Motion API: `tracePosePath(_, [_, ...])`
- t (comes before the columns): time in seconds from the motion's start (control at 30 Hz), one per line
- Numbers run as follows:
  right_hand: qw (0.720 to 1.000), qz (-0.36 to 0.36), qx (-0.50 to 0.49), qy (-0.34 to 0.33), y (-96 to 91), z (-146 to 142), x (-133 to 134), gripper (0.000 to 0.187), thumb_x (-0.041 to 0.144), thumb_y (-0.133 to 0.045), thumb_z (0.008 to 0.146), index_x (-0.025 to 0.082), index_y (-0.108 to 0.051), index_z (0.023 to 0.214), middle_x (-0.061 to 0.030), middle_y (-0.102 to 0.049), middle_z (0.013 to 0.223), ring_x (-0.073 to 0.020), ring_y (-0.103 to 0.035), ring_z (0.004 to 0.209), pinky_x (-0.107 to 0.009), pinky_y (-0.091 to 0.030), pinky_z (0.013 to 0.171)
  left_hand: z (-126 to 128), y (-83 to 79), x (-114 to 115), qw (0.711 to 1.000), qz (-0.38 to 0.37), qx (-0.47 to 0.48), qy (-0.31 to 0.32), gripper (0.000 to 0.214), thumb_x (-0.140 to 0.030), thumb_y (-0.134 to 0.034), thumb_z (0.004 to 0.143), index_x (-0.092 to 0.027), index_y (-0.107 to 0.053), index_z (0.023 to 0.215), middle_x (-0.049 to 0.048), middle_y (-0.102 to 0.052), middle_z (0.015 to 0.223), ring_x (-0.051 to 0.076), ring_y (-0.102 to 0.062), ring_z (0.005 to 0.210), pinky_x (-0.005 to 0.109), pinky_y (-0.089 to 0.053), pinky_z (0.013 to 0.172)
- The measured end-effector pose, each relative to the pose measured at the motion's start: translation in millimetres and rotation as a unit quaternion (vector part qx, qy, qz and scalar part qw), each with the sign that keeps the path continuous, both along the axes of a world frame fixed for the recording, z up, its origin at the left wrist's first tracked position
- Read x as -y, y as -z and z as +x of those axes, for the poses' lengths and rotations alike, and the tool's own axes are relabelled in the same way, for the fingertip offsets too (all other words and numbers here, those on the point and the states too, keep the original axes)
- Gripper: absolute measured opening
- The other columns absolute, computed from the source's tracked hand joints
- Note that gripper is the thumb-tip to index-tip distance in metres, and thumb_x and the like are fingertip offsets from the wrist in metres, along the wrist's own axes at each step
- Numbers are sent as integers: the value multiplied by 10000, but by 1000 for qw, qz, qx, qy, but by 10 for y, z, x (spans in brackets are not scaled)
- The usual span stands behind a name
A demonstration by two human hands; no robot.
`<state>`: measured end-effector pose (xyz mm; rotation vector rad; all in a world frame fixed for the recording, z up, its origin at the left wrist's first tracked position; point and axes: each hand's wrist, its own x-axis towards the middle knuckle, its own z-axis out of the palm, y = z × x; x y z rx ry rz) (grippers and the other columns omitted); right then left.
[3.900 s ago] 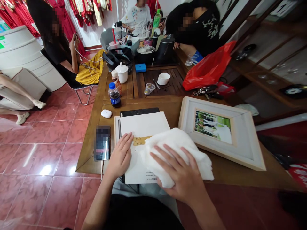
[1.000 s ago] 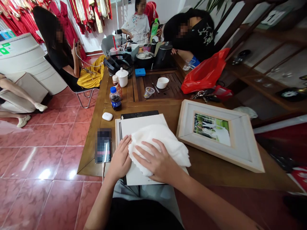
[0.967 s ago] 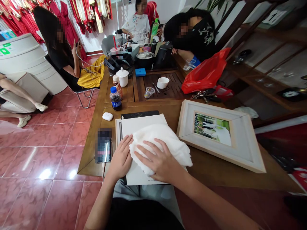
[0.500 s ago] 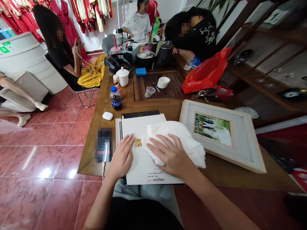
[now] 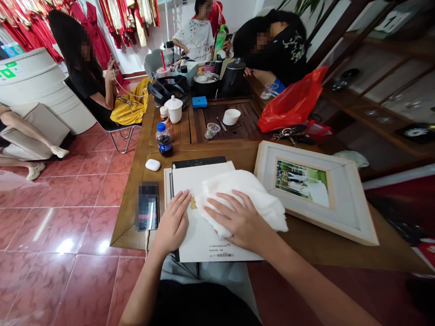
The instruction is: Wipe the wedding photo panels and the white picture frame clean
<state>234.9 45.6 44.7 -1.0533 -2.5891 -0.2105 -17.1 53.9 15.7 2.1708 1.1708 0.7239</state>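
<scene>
Two grips open — left grip flat on white card, right grip on white cloth; barcode unreadable.

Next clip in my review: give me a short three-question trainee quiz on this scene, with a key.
1. Multiple choice: which hand lies on the cloth? A) left hand B) right hand
2. True or false: the phone lies to the left of the white card.
3. Fill in: the plastic bag beyond the frame is ____.

Key: 1 B; 2 true; 3 red.
</scene>
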Motion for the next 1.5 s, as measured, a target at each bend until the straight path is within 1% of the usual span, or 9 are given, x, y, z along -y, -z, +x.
tracePosePath(0.2, [997, 11, -26, 66, 8, 237, 13, 335, 280, -613, 913, 177, -685, 1223, -103, -709, 1300, -319, -566, 1199, -524, -322, 1060, 11, 6, 1, 1000, -4, 2, -4, 545, -207, -287, 1070, -271, -303, 1611, 47, -355, 1667, 239, -226, 1581, 537, -251, 1290])
tracePosePath(0.3, [997, 15, -7, 75, -11, 201, 5, 341, 269, -632, 889, 174, -689, 1212, -103, -716, 1285, -329, -572, 1181, -525, -339, 1034, 10, 17, -1, 1000, -1, 1, -1, 550, -199, -289, 1067, -268, -298, 1613, 48, -347, 1670, 239, -219, 1582, 534, -245, 1292])
tracePosePath(0.47, [999, 15, 36, 10, -50, -119, -3, 496, 333, -744, 799, 196, -666, 1269, -111, -693, 1324, -360, -532, 1229, -562, -313, 1060, -1, 38, -12, 1000, 18, 7, 0, 542, -183, -314, 1061, -273, -333, 1595, 57, -356, 1666, 242, -240, 1577, 535, -264, 1285])
tracePosePath(0.63, [998, 35, 47, -37, -64, -319, 10, 462, 258, -699, 814, 211, -660, 1272, -88, -672, 1347, -345, -505, 1258, -574, -311, 1075, -12, 54, -13, 999, 29, 16, 3, 517, -168, -331, 1054, -259, -393, 1559, 75, -384, 1650, 254, -254, 1572, 554, -288, 1273])
tracePosePath(0.8, [999, 30, 22, -12, -19, -104, 34, 516, 250, -741, 755, 187, -661, 1261, -94, -690, 1322, -339, -525, 1233, -553, -319, 1075, -23, 54, -19, 1000, 16, 9, 5, 556, -176, -322, 1061, -279, -303, 1607, 63, -353, 1667, 244, -219, 1583, 547, -255, 1284])
tracePosePath(1.0, [996, 82, -30, 28, -114, 344, 11, 354, 114, -596, 840, 135, -681, 1183, -145, -732, 1168, -297, -612, 1101, -461, -431, 964, -44, 28, -59, 1000, -5, -9, 17, 561, -181, -311, 1064, -313, -294, 1609, 29, -353, 1668, 233, -227, 1582, 563, -157, 1303])
tracePosePath(1.13, [986, 143, -61, 59, -251, 592, -181, 310, 139, -531, 936, 118, -639, 1226, -153, -730, 1070, -272, -652, 972, -401, -496, 852, -59, 14, -39, 1000, -8, -8, 20, 560, -185, -313, 1063, -318, -298, 1607, 22, -355, 1667, 230, -231, 1581, 558, -152, 1304])
tracePosePath(1.27, [975, 185, -80, 92, -355, 722, -535, 266, 231, -524, 976, 132, -630, 1199, -139, -723, 1019, -268, -664, 881, -386, -518, 765, -82, -12, 24, 999, -15, -21, 26, 556, -187, -301, 1065, -318, -303, 1606, 21, -357, 1666, 231, -238, 1579, 560, -142, 1305])
tracePosePath(1.5, [946, 147, -235, 168, -652, 638, -1093, 296, 329, -427, 1028, 174, -641, 1161, -120, -682, 993, -267, -662, 937, -403, -526, 851, -88, 7, 142, 999, -10, -29, 8, 562, -197, -296, 1067, -310, -271, 1617, 38, -325, 1680, 242, -220, 1584, 568, -165, 1300])
